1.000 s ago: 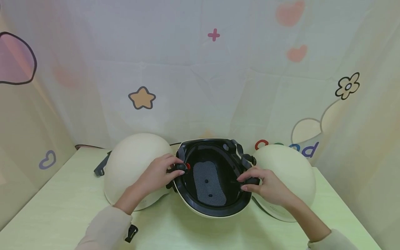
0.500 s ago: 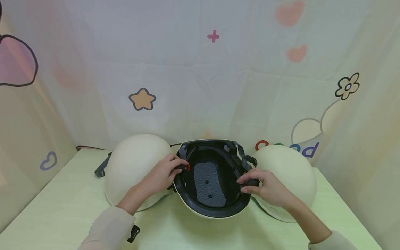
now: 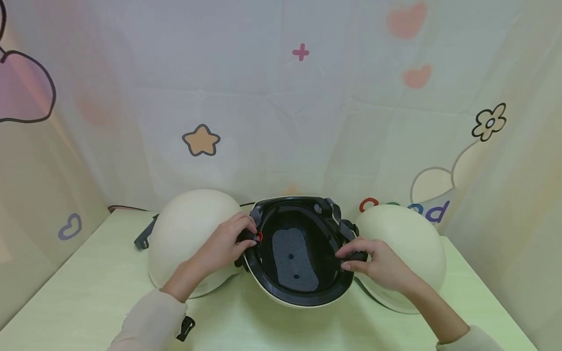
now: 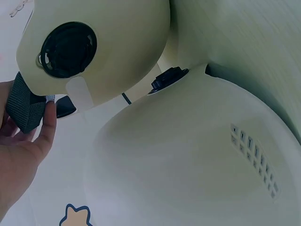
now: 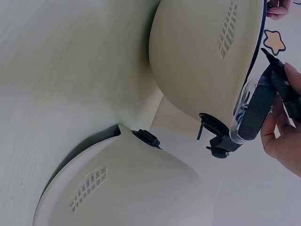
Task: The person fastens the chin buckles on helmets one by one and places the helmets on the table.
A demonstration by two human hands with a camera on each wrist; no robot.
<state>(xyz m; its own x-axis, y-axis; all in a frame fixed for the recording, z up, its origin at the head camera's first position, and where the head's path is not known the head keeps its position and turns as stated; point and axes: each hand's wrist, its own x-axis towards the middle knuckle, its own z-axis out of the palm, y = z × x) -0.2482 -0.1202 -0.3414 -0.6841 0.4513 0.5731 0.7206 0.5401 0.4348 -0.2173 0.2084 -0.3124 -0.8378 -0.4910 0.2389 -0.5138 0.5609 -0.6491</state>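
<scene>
An off-white helmet (image 3: 303, 300) lies upside down at the middle of the table, its black lining and mesh padding (image 3: 291, 258) facing up. At its left rim my left hand (image 3: 226, 241) pinches a black chin strap (image 4: 23, 106), with a small red piece (image 3: 260, 237) showing beside the fingertips. Over the opposite rim, my right hand (image 3: 373, 256) holds the other chin strap (image 5: 258, 110) between thumb and fingers. A clear plastic piece (image 5: 242, 115) sits against that strap in the right wrist view. The strap ends are partly hidden by the fingers.
Two more off-white helmets stand dome up, one at the left (image 3: 189, 229) and one at the right (image 3: 406, 243). A loose black buckle (image 3: 186, 328) lies by the left sleeve, and a dark strap (image 3: 144, 238) sticks out behind the left helmet. A patterned curtain (image 3: 272, 122) hangs behind.
My left fingers moved inward over the red piece, then drew back slightly left with the strap. The right hand has barely moved; the helmet stays in place.
</scene>
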